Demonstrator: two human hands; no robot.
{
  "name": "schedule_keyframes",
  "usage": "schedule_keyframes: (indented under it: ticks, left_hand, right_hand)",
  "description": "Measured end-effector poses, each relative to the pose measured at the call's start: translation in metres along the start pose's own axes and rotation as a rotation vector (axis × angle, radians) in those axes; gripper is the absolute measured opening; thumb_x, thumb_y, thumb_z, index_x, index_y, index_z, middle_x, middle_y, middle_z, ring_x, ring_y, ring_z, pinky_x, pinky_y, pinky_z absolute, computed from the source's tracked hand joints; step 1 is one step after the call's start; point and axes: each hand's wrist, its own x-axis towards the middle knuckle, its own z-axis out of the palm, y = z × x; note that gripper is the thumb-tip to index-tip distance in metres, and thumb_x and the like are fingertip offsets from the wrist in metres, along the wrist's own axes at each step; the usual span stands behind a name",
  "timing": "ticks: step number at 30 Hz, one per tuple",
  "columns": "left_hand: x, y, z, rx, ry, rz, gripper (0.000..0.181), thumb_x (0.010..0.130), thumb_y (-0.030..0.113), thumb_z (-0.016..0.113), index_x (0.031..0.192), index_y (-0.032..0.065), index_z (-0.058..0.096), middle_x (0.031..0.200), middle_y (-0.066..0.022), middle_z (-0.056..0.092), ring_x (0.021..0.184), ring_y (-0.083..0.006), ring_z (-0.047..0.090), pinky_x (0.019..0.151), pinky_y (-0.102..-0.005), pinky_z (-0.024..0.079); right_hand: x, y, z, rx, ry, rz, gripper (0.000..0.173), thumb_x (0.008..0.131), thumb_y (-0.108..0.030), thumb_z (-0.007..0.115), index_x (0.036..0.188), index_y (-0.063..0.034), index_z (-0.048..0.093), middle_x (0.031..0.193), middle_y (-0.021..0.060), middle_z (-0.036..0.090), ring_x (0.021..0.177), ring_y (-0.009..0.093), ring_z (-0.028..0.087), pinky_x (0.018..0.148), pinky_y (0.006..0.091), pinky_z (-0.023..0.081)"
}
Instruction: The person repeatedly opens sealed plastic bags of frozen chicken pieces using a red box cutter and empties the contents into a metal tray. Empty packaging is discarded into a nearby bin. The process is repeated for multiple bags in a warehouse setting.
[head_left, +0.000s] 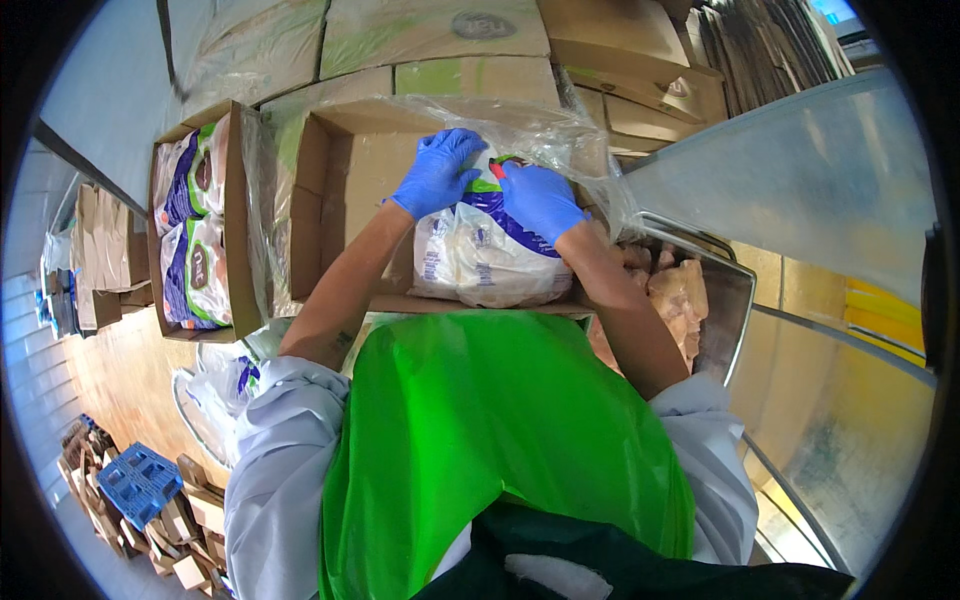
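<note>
A printed plastic bag (491, 251), white with purple and green bands, stands in the right part of an open cardboard box (319, 202). Both hands wear blue gloves. At the bag's upper left, my left hand (448, 166) has its fingertips on the plastic. My right hand (541, 199) is at the bag's upper right, its fingers curled around a small red item (498, 169) that I cannot identify. Clear plastic film (555, 139) hangs over the box's far edge, just beyond my hands.
A smaller cardboard box (244, 225) of similar filled bags stands at the left. A metal bin (724, 300) with pale pinkish pieces is at the right, below a metal panel (795, 165). Wrapped cartons (427, 34) are stacked beyond. A blue plastic pallet (139, 480) lies at lower left.
</note>
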Motion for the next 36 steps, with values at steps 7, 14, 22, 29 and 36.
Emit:
schedule_keyframes:
  ticks: [7,14,22,29,36]
  left_hand:
    - [0.001,-0.001,-0.007,-0.069,-0.041,-0.013,0.046,0.079,0.013,0.064,0.123,0.0114,0.053,0.125,-0.0121,0.051,0.123,-0.0306,0.044,0.102,-0.0446,0.031]
    - [0.003,-0.014,0.0,-0.097,-0.045,0.019,0.046,0.079,0.009,0.059,0.124,0.0122,0.052,0.125,-0.0128,0.051,0.123,-0.031,0.044,0.102,-0.0454,0.03]
    - [0.004,-0.01,-0.002,-0.169,-0.113,0.01,0.035,0.082,0.007,0.055,0.115,0.0176,0.061,0.125,-0.0112,0.051,0.122,-0.0332,0.043,0.1,-0.0475,0.029]
    - [0.005,-0.001,-0.013,-0.048,-0.204,0.128,0.024,0.086,0.017,0.058,0.108,0.0179,0.065,0.127,-0.0105,0.051,0.122,-0.0351,0.041,0.1,-0.0508,0.029]
    - [-0.006,0.003,-0.033,0.073,-0.341,0.35,0.021,0.079,0.017,0.064,0.1,0.0122,0.066,0.124,-0.011,0.052,0.12,-0.0349,0.041,0.098,-0.0498,0.032]
  right_hand:
    - [0.01,-0.011,0.012,-0.145,0.029,-0.033,0.021,0.085,-0.014,0.049,0.097,-0.0008,0.06,0.083,0.0241,0.065,0.08,0.038,0.066,0.069,0.0472,0.051]
    - [0.023,0.036,0.031,0.229,-0.142,0.073,0.026,0.086,-0.023,0.052,0.089,0.0008,0.062,0.083,0.0263,0.064,0.073,0.042,0.062,0.071,0.049,0.05]
    - [-0.004,0.033,0.029,1.144,-0.412,0.243,0.025,0.092,-0.021,0.056,0.102,-0.0009,0.066,0.084,0.002,0.064,0.072,0.009,0.056,0.06,0.0258,0.046]
    - [-0.024,0.03,0.039,1.157,-0.43,0.139,0.024,0.093,-0.023,0.055,0.095,-0.0016,0.065,0.078,0.0037,0.061,0.066,0.011,0.057,0.057,0.0263,0.047]
    - [-0.046,0.006,0.051,0.131,0.006,-0.182,0.024,0.093,-0.026,0.048,0.097,-0.0041,0.057,0.068,0.0206,0.062,0.057,0.035,0.062,0.055,0.0483,0.048]
